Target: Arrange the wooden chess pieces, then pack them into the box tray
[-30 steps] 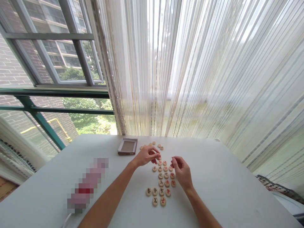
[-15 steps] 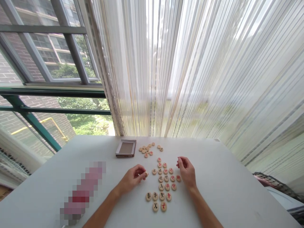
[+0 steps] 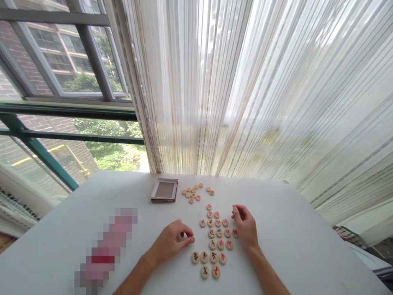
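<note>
Round wooden game pieces (image 3: 215, 239) with red and black characters lie face up in rows on the white table (image 3: 291, 246). My left hand (image 3: 172, 241) rests left of the rows, its fingers pinched on one small wooden piece (image 3: 192, 239). My right hand (image 3: 244, 225) sits at the right edge of the rows, fingers curled, touching the piece (image 3: 234, 232) at the end of a row. A loose cluster of pieces (image 3: 193, 193) lies farther back, mostly face down.
A small flat box (image 3: 164, 190) with a grey inside lies at the back of the table, left of the loose cluster. A blurred pink and red object (image 3: 106, 246) lies at the left. Striped sheer curtains (image 3: 245, 90) and a window (image 3: 61, 82) stand behind.
My left hand took a piece from the far cluster and drew it back toward me, down to the left side of the rows. My right hand shifted slightly right and nearer.
</note>
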### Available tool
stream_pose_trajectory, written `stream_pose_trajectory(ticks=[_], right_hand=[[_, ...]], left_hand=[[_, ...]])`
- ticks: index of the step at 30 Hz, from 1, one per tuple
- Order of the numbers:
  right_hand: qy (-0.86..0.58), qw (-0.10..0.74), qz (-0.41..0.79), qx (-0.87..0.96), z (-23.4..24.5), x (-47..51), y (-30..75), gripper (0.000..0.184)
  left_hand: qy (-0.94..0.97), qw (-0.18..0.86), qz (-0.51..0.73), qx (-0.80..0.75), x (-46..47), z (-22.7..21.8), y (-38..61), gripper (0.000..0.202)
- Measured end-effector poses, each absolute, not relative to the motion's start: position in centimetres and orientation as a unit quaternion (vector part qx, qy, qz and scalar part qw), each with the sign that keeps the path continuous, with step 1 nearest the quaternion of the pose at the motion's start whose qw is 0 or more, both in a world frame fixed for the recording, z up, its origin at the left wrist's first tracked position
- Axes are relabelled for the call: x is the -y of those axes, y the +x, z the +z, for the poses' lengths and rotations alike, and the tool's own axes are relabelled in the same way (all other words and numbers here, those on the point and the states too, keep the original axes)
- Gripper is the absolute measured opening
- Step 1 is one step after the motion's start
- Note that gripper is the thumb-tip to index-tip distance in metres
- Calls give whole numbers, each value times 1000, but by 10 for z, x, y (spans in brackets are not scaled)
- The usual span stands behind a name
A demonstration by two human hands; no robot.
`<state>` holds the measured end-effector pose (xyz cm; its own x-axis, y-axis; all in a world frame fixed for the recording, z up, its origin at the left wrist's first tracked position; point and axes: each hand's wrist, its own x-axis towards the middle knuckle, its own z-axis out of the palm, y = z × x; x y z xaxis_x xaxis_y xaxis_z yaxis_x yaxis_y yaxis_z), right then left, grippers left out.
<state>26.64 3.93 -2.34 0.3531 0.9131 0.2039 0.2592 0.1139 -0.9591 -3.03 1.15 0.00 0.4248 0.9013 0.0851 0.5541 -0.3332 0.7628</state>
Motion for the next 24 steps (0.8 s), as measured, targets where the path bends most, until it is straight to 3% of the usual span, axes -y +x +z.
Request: stream_pose_trajectory(ticks=[24], right_hand=[[-606, 562, 279, 489, -27, -40, 266, 35]], left_hand=[[812, 305, 224, -445, -14, -6, -31, 24]])
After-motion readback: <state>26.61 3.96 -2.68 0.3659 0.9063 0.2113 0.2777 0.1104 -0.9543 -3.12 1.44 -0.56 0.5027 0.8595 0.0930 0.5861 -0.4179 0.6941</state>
